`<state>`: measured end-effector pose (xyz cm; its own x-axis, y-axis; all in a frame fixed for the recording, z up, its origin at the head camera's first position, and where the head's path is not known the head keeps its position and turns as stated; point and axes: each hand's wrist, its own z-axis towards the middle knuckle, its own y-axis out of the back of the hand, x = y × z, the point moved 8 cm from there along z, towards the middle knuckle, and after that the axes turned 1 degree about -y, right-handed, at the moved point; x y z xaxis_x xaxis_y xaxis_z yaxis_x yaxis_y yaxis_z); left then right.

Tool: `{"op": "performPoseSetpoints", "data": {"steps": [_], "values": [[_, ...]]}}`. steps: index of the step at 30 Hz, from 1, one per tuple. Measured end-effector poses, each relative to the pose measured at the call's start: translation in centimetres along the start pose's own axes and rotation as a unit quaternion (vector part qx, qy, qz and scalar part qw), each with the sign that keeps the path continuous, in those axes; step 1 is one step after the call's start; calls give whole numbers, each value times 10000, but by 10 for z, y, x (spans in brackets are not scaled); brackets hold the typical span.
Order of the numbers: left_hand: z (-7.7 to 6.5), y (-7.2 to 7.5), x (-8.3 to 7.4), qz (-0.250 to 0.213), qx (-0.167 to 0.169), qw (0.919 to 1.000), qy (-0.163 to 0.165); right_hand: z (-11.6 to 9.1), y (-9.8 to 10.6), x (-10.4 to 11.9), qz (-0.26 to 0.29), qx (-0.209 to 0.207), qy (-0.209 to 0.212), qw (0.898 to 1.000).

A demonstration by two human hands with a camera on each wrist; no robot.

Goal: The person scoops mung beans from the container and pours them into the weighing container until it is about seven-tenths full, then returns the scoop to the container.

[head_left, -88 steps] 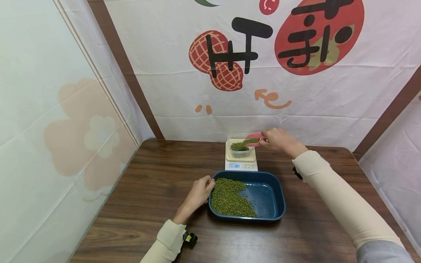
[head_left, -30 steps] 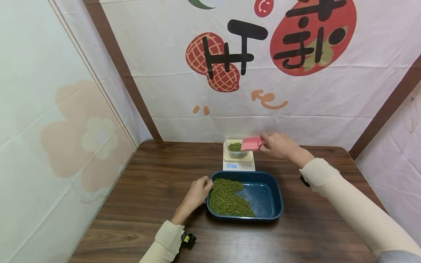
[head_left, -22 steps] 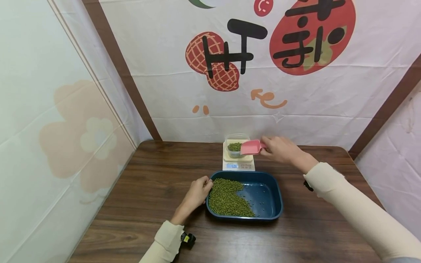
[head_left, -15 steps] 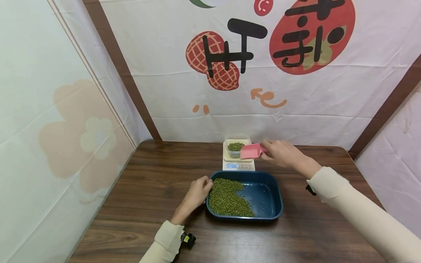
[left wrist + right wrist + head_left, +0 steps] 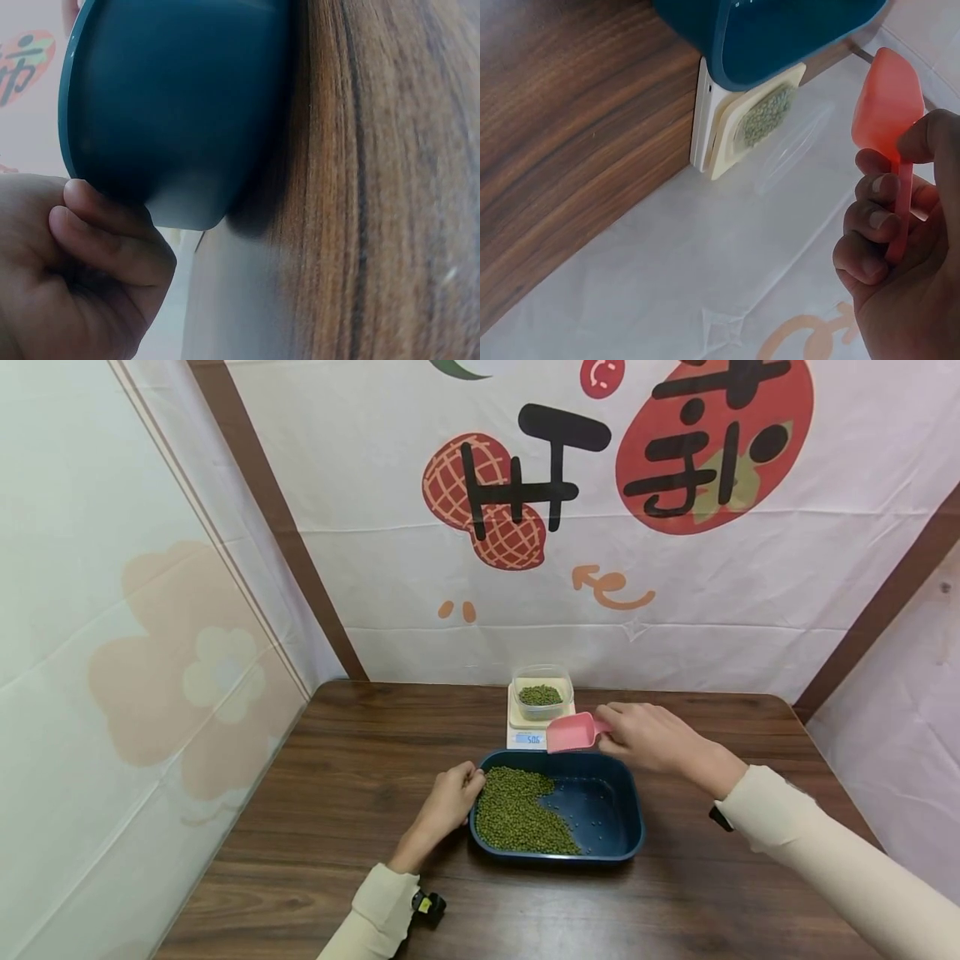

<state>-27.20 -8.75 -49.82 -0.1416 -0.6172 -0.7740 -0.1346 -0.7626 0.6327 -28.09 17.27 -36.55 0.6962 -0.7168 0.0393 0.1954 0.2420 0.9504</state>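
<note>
My right hand (image 5: 651, 737) grips the handle of a pink scoop (image 5: 572, 732). The scoop, with no beans visible in it, hangs over the far rim of a dark blue tray (image 5: 639, 810). Green mung beans (image 5: 521, 814) fill the tray's left side, with a few scattered on its right. My left hand (image 5: 450, 797) holds the tray's left rim, its fingers curled at the edge in the left wrist view. Behind the tray, a clear plastic container (image 5: 543, 710) with some mung beans stands on a kitchen scale (image 5: 514, 733), whose blue display is lit.
A brown wood-grain table (image 5: 360, 777) carries everything. White printed cloth (image 5: 420, 652) hangs right behind its far edge, close to the scale, and more cloth rises at the left and right sides.
Beans slid from the scoop into the container earlier, and the display number rose. Since then my right hand has drawn the scoop back toward the tray. My left hand has stayed on the rim.
</note>
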Motion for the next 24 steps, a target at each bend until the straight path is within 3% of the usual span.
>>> {"op": "performPoseSetpoints", "data": {"steps": [9,24], "values": [[15,1,5,-21,20,10000,-65,-8,-8,1,-189,107,9,9998],[2,2,5,-82,42,9999,-112,-37,-17,23,-303,242,198,9991]]}}
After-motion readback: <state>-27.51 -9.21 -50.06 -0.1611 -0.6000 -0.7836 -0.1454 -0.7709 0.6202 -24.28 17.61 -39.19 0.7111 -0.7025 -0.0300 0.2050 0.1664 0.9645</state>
